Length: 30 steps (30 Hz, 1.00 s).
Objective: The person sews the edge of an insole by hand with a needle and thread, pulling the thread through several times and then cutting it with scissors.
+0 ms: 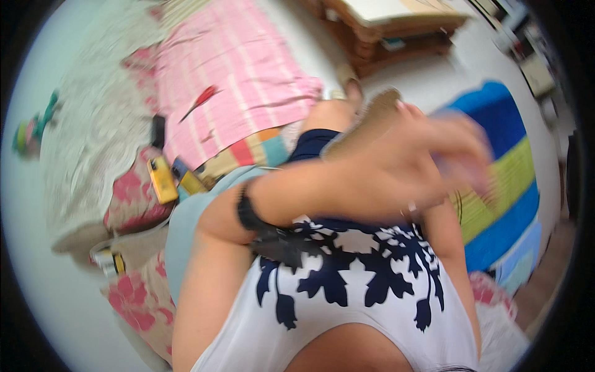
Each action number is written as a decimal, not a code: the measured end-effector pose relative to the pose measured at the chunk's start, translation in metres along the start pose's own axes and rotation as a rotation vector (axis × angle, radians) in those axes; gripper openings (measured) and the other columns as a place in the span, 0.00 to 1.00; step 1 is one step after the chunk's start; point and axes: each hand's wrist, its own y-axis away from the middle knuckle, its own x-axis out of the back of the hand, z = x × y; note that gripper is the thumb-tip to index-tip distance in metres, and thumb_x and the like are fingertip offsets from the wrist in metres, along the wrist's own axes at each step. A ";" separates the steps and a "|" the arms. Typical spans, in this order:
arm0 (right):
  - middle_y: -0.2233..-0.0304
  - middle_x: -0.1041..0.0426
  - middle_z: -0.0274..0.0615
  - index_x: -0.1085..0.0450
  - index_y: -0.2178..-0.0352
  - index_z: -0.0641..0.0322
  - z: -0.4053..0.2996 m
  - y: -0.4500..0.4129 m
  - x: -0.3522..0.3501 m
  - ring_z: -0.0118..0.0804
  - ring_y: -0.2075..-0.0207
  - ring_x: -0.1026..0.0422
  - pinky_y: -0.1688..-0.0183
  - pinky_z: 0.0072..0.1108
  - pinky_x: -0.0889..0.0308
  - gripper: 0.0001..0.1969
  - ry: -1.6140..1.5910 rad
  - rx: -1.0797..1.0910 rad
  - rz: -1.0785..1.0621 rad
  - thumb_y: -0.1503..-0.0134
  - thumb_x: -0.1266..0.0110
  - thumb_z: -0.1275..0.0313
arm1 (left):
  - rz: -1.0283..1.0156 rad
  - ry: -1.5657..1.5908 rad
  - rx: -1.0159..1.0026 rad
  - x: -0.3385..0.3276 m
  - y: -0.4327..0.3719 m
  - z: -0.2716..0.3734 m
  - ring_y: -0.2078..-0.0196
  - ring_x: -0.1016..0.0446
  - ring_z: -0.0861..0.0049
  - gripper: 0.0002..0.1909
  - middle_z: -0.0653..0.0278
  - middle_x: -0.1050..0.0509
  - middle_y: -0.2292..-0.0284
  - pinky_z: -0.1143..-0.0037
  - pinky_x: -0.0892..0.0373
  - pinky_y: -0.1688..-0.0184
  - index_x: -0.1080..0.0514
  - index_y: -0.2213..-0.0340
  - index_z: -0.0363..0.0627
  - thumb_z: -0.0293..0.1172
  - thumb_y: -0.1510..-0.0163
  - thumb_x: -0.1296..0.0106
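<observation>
My left arm crosses my body from the left, with a black strap near the elbow. My left hand (418, 158) is blurred, its fingers curled; whether it pinches something cannot be told. Beyond its wrist a flat brown shoe-sole-shaped piece (360, 125) with a pale edge slants over my lap. Fingertips at the far end of this piece appear to be those of my right hand (410, 110), mostly hidden behind the left. Thin dark strands (459, 207), perhaps thread, hang below the left hand, in front of a striped cloth.
A red-handled pointed tool (203, 101) lies on a pink striped cloth (232, 60). Nearby are a black case (158, 131), a yellow phone (162, 179) and another phone-like object (188, 176). A wooden table (367, 39) stands ahead; a blue-green striped cloth (502, 186) is at right.
</observation>
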 end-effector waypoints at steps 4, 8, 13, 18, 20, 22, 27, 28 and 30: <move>0.73 0.28 0.35 0.29 0.67 0.68 -0.048 0.008 -0.014 0.23 0.71 0.31 0.65 0.15 0.34 0.11 -0.221 -0.047 -0.074 0.46 0.46 0.68 | 0.429 -0.595 0.402 0.092 0.065 -0.044 0.64 0.31 0.79 0.11 0.62 0.28 0.68 0.80 0.35 0.60 0.28 0.64 0.37 0.32 0.46 0.52; 0.74 0.28 0.33 0.29 0.69 0.68 -0.062 0.012 -0.024 0.21 0.71 0.31 0.66 0.13 0.35 0.09 -0.222 0.030 -0.128 0.46 0.45 0.70 | 0.444 -0.295 0.624 0.084 0.103 -0.081 0.60 0.32 0.84 0.17 0.66 0.28 0.63 0.82 0.36 0.57 0.31 0.57 0.35 0.34 0.44 0.51; 0.73 0.29 0.31 0.30 0.69 0.64 -0.071 0.020 -0.031 0.19 0.71 0.32 0.65 0.13 0.36 0.09 -0.214 0.096 -0.181 0.45 0.47 0.68 | 0.408 -0.089 0.888 0.075 0.116 -0.082 0.68 0.28 0.86 0.15 0.65 0.26 0.68 0.85 0.33 0.64 0.29 0.61 0.33 0.33 0.47 0.48; 0.73 0.28 0.32 0.30 0.69 0.67 -0.067 0.021 -0.033 0.20 0.71 0.32 0.67 0.12 0.37 0.09 -0.237 0.052 -0.206 0.47 0.44 0.70 | 0.508 -0.043 0.814 0.070 0.128 -0.080 0.70 0.30 0.88 0.14 0.67 0.26 0.70 0.86 0.34 0.66 0.27 0.65 0.33 0.34 0.47 0.47; 0.73 0.28 0.32 0.30 0.69 0.67 -0.068 0.022 -0.035 0.20 0.71 0.32 0.66 0.12 0.37 0.10 -0.268 0.045 -0.205 0.47 0.44 0.69 | 0.505 0.015 0.825 0.071 0.131 -0.078 0.69 0.30 0.87 0.14 0.67 0.26 0.69 0.85 0.34 0.65 0.27 0.64 0.33 0.33 0.47 0.47; 0.72 0.28 0.33 0.29 0.69 0.67 -0.067 0.021 -0.034 0.20 0.70 0.31 0.66 0.12 0.36 0.10 -0.296 0.039 -0.199 0.47 0.44 0.69 | 0.499 0.074 0.835 0.070 0.133 -0.076 0.68 0.30 0.87 0.14 0.67 0.26 0.68 0.85 0.33 0.64 0.28 0.63 0.33 0.32 0.48 0.47; 0.71 0.27 0.32 0.29 0.67 0.64 -0.057 0.014 -0.023 0.21 0.68 0.30 0.61 0.15 0.35 0.10 -0.231 0.024 -0.141 0.46 0.46 0.68 | 0.386 0.052 0.935 0.067 0.148 -0.069 0.66 0.29 0.87 0.15 0.67 0.26 0.66 0.84 0.34 0.61 0.29 0.61 0.34 0.29 0.50 0.45; 0.70 0.27 0.33 0.29 0.67 0.64 -0.056 0.014 -0.020 0.21 0.68 0.30 0.61 0.15 0.35 0.10 -0.229 0.020 -0.136 0.46 0.46 0.68 | 0.387 0.077 0.950 0.066 0.153 -0.069 0.66 0.30 0.87 0.14 0.68 0.26 0.66 0.85 0.34 0.61 0.29 0.61 0.34 0.28 0.50 0.46; 0.70 0.27 0.33 0.29 0.67 0.64 -0.053 0.014 -0.016 0.21 0.67 0.30 0.61 0.15 0.35 0.10 -0.215 -0.002 -0.130 0.46 0.46 0.68 | 0.388 0.048 0.938 0.066 0.159 -0.076 0.66 0.30 0.87 0.13 0.68 0.26 0.67 0.85 0.34 0.61 0.29 0.62 0.33 0.28 0.49 0.46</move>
